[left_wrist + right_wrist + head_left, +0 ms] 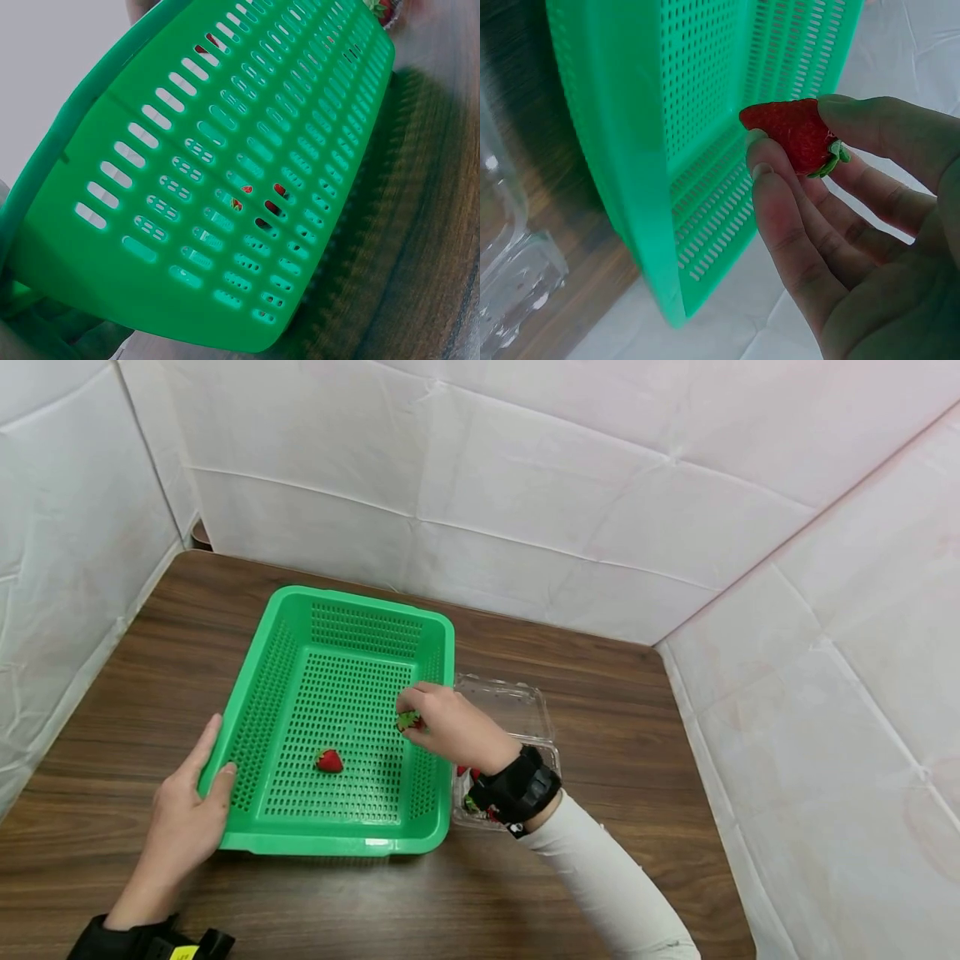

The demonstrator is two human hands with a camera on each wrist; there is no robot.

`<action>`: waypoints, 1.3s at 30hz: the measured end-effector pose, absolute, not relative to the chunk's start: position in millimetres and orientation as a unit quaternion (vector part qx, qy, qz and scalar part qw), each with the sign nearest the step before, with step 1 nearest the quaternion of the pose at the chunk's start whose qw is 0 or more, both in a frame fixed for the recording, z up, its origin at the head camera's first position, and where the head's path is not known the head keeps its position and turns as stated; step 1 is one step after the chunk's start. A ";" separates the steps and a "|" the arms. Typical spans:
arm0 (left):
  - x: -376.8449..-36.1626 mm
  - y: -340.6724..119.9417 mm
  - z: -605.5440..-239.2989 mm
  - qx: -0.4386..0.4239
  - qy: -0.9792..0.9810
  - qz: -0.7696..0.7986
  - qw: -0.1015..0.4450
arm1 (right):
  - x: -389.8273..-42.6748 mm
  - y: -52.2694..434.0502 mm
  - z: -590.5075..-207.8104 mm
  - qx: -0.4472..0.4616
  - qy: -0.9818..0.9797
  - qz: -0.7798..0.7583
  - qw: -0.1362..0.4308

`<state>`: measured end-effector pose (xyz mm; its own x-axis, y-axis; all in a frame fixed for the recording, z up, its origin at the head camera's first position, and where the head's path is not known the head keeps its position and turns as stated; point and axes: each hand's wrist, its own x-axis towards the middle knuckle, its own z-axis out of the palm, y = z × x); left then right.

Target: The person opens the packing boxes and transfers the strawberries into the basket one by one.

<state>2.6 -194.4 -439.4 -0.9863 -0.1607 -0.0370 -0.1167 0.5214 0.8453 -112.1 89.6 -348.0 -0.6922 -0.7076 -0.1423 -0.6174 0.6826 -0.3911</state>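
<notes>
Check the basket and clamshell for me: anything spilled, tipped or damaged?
Nothing stands out. The green basket sits flat on the table with one strawberry inside. The right hand pinches a second strawberry. The clear clamshell lies open beside the basket.
</notes>
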 end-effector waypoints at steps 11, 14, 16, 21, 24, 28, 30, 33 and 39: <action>2.6 -197.2 -441.2 0.083 -0.864 -0.496 0.017 | -119.4 54.9 -352.4 -0.405 0.897 -0.078 0.158; 2.9 -197.3 -440.9 0.082 -0.868 -0.489 0.021 | -118.9 46.9 -354.1 -0.412 0.896 -0.050 0.155; 3.8 -196.6 -440.0 0.081 -0.868 -0.489 0.022 | -119.0 41.4 -355.8 -0.417 0.895 -0.029 0.157; 4.5 -193.4 -438.9 0.080 -0.866 -0.493 0.025 | -121.1 28.2 -362.2 -0.422 0.890 0.025 0.170; 4.7 -192.7 -438.2 0.078 -0.864 -0.498 0.024 | -121.4 21.6 -366.0 -0.419 0.888 0.055 0.184; 5.3 -192.1 -437.2 0.079 -0.862 -0.500 0.024 | -119.5 14.1 -367.9 -0.418 0.882 0.093 0.197; 4.8 -192.2 -436.6 0.079 -0.863 -0.498 0.024 | -118.5 10.5 -369.4 -0.415 0.880 0.110 0.205; 4.4 -193.1 -436.8 0.077 -0.864 -0.497 0.020 | -117.4 5.6 -373.2 -0.414 0.875 0.129 0.216; 4.8 -194.3 -438.3 0.078 -0.868 -0.490 0.018 | -115.1 -1.8 -382.5 -0.423 0.864 0.143 0.231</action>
